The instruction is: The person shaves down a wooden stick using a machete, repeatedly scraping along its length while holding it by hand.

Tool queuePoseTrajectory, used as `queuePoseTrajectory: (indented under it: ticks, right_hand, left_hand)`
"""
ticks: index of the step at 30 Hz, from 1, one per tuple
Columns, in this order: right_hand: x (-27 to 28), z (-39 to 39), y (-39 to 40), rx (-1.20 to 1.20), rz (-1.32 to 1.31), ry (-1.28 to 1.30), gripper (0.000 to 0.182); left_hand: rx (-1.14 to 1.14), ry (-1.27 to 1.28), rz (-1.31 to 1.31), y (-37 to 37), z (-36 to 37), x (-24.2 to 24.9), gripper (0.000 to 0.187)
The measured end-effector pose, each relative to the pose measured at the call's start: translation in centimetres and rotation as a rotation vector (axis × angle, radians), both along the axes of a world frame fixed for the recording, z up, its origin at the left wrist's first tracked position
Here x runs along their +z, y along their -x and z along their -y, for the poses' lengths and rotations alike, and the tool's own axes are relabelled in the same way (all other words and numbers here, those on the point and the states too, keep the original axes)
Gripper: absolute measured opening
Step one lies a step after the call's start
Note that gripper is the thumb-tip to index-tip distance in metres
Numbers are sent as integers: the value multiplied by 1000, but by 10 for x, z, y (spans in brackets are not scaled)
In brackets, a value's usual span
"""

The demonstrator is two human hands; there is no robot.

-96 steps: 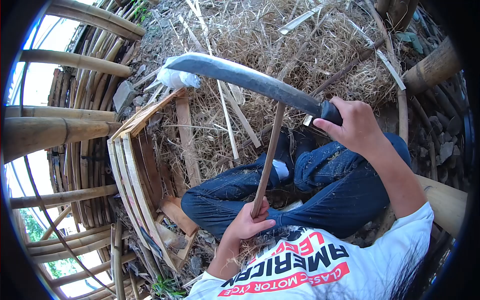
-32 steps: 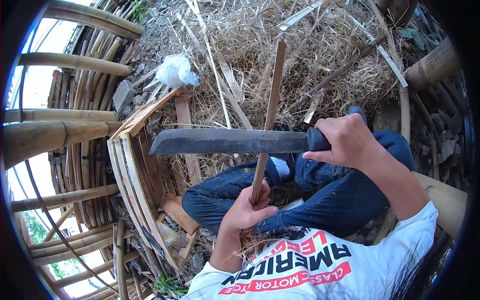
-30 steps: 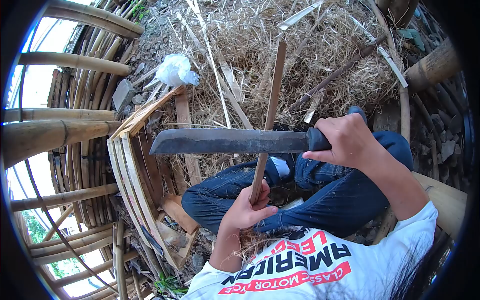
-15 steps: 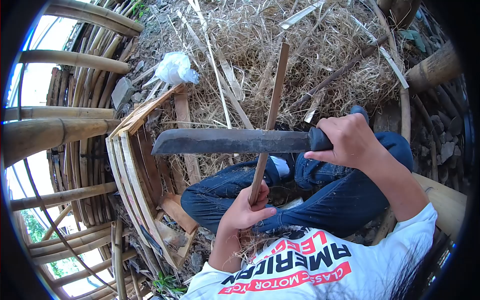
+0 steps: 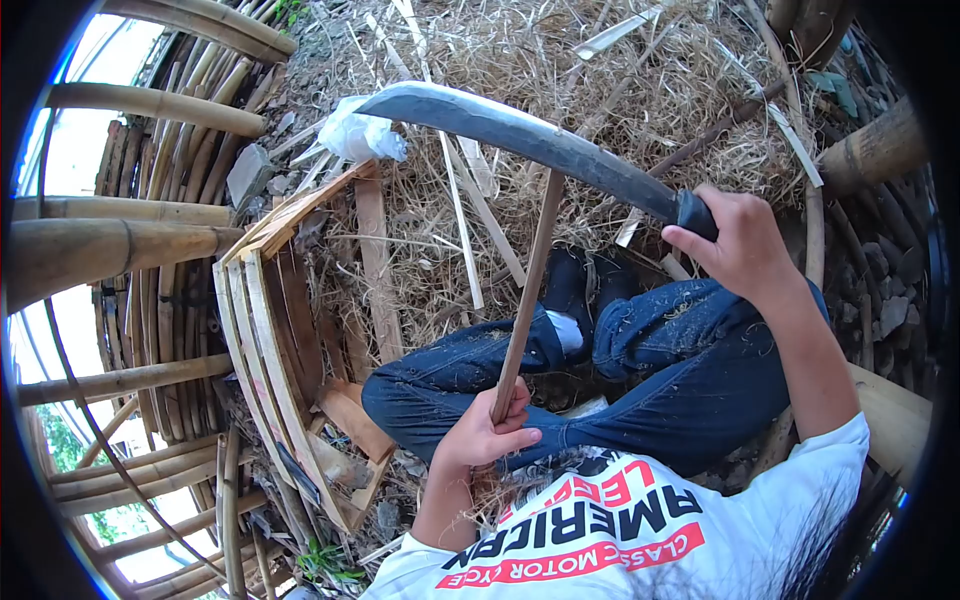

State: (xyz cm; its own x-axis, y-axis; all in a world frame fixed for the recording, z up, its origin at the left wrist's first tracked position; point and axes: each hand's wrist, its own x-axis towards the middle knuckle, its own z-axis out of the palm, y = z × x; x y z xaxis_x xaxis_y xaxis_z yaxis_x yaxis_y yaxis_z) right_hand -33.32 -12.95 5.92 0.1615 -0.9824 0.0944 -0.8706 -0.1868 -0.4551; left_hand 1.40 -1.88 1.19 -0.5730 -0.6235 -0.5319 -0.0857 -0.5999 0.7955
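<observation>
My right hand is closed round the black handle of a machete, whose long dark blade points up and to the left. The blade crosses over the far end of a thin bamboo strip. Fingers wrapped round its near end, my left hand holds the strip upright in front of my crossed legs, which are in dark jeans. Strip shavings cling to the denim and to my left wrist.
A wooden crate lies on my left, a white plastic bag just beyond it. Dry shavings and loose strips cover the ground ahead. A bamboo fence lines the left; a thick pole and stones are on the right.
The machete has moved up and away along the strip, from its middle to its far end, and its blade has tilted. My left hand has shifted slightly left, still holding the strip.
</observation>
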Motion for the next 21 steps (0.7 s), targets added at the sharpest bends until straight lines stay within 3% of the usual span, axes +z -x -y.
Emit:
queuePoseTrajectory:
  ticks: [5,11,17,21]
  right_hand:
    - [-3,-10,-12,31,68,-33,46]
    - [-8,-21,-28,310,-43,-2,52]
    - [-3,-10,-17,229,-57,39,51]
    - [1,-3,0,17,60,-26,49]
  left_hand:
    - [20,-18,-19,1,-1,-1,38]
    - [27,54,5,9,8,1,37]
    - [-5,44,15,13,11,6,37]
    - [-36,32,39,15,4,8,37]
